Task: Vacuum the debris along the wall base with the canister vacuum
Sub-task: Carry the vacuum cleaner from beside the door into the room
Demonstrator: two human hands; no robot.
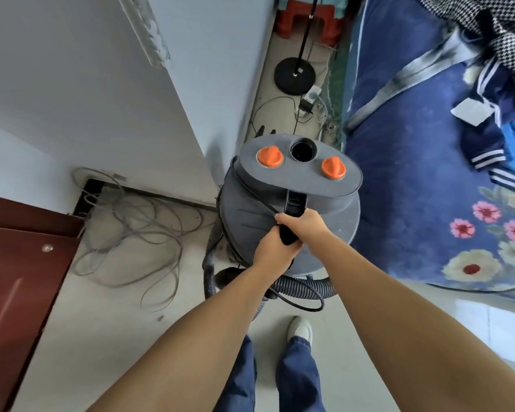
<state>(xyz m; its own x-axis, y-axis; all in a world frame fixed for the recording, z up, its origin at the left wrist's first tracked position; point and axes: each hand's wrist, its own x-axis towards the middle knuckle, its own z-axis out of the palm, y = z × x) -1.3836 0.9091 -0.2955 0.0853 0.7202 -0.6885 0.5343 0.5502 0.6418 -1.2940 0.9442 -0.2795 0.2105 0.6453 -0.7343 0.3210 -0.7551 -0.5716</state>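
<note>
The grey canister vacuum (289, 185) is in front of me, its top tilted toward the camera, with two orange knobs and a round black opening on the lid. Both hands grip its black carry handle (292, 209). My left hand (272, 248) wraps the handle's lower end. My right hand (305, 223) wraps it just above, with a thin black power cord (250, 188) running past the fingers. The ribbed grey hose (304, 288) curls on the floor under the canister. The wall base (167, 200) runs to the left, behind a tangle of grey cables.
Loose grey cables (137, 233) lie piled on the floor by a dark gap in the wall. A dark red door (21, 263) stands at left. A blue bed (414, 173) with clothes fills the right. Farther ahead stand a black lamp base (295, 75), a power strip (312, 95) and a red stool (306, 20).
</note>
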